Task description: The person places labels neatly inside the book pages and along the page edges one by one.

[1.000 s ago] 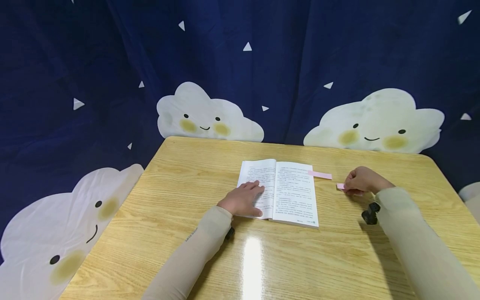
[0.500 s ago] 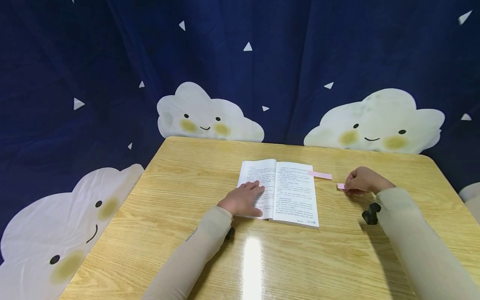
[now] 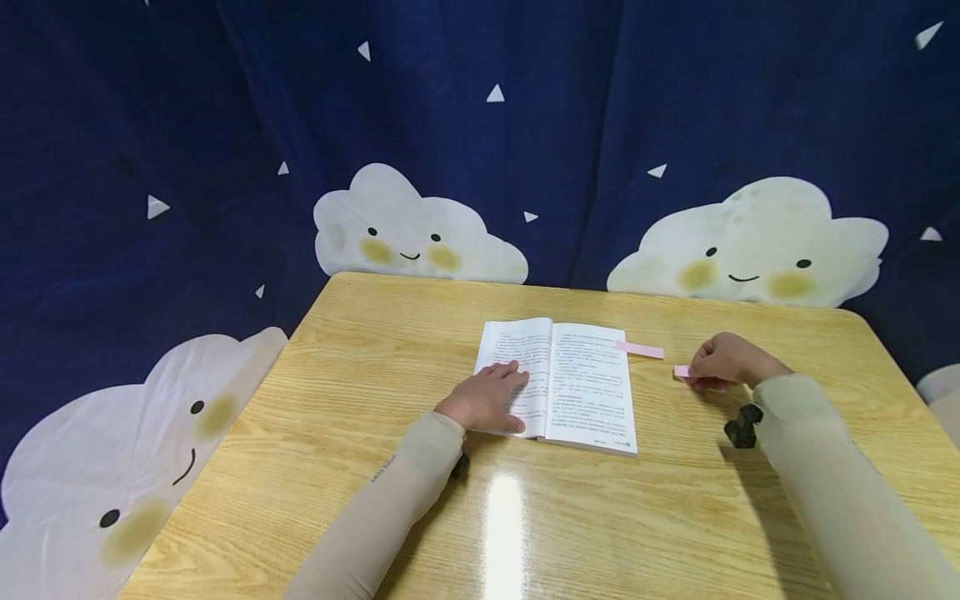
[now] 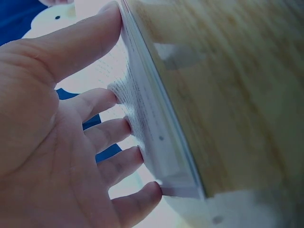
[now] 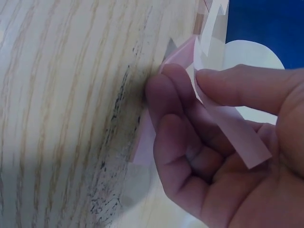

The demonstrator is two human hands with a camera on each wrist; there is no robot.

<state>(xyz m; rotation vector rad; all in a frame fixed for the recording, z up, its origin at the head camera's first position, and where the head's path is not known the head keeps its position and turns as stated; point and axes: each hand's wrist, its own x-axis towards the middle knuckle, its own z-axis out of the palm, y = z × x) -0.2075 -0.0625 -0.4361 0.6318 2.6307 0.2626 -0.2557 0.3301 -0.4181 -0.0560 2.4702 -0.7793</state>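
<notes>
An open book [image 3: 588,392] with printed pages lies at the middle of the table. My left hand [image 3: 483,400] rests on its left page with fingers spread; the left wrist view shows the fingertips on the page [image 4: 137,114] and the thumb at its lower edge. Right of the book, my right hand [image 3: 726,362] is at a small pad of pink sticky notes [image 3: 681,372]. In the right wrist view thumb and fingers pinch a narrow pink sticky note [image 5: 244,137], its free end bent back over the palm. More of the pink pad [image 5: 144,142] shows behind the curled fingers.
Another pink sticky strip [image 3: 641,350] sticks out past the right page's upper edge. The wooden table [image 3: 375,350] reaches a dark blue curtain [image 3: 570,150] with clouds at the back. A black wrist device [image 3: 742,427] hangs under the right cuff.
</notes>
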